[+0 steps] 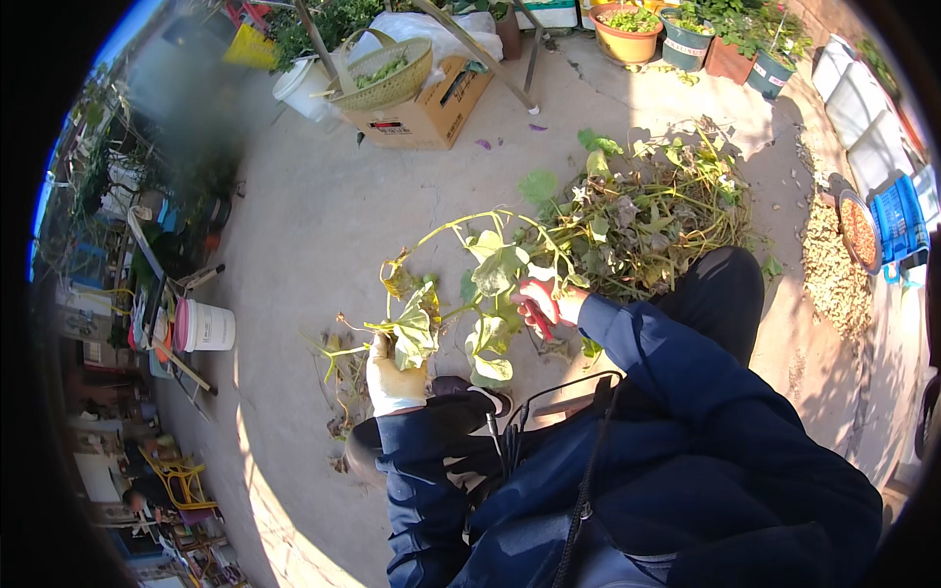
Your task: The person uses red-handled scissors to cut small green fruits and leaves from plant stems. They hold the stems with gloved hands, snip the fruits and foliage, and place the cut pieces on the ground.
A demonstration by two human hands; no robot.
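Note:
My left hand [395,381], in a pale knitted work glove, grips the stem of a leafy green vine [415,338] in front of my knees. The vine arches from there to the right, with broad lobed leaves, some yellowed. Beside its middle leaves, my right hand [562,303] is closed around a red-handled hand tool [540,322], which looks like pruning shears; leaves hide its blades. Just beyond the right hand lies a heap of cut, partly withered vines [654,213]. A few dry leaves [342,382] lie on the concrete left of my left hand.
A wicker basket [393,77] of green produce rests on a cardboard box [426,117] beneath slanting poles. Potted plants [625,37] stand at the back. On the right are a spread of peanut-like pods [831,272] and a bowl [860,231]. A white bucket [209,325] lies left.

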